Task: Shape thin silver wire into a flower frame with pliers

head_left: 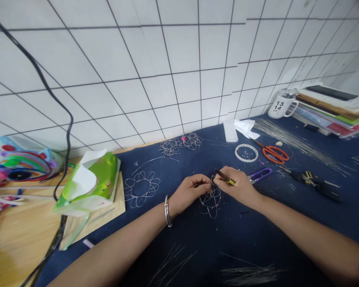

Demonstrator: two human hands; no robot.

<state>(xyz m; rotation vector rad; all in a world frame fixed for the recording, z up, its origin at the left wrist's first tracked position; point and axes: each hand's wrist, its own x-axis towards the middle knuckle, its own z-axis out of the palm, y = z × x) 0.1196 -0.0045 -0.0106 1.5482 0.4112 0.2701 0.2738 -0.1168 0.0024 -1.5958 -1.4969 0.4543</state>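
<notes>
In the middle of the dark blue cloth, my left hand (191,191) pinches the upper left edge of a looped wire flower (211,205). My right hand (237,185) has its fingers wrapped round small pliers (225,177) with a yellow and dark handle, and its fingertips meet the flower's upper right edge beside my left fingertips. The petals hang below both hands. A finished-looking wire ring of petals (141,189) lies flat to the left. Further back are wire flowers (184,143) with a pink bead. The exact grip point is hidden by the fingers.
Purple snips (261,174), orange scissors (275,154), a round bead dish (246,153) and black-handled pliers (314,184) lie at right. Wire bundles (299,141) stretch behind; more wires (251,274) lie in front. A tissue pack (103,183) is left, a white mug (280,107) back right.
</notes>
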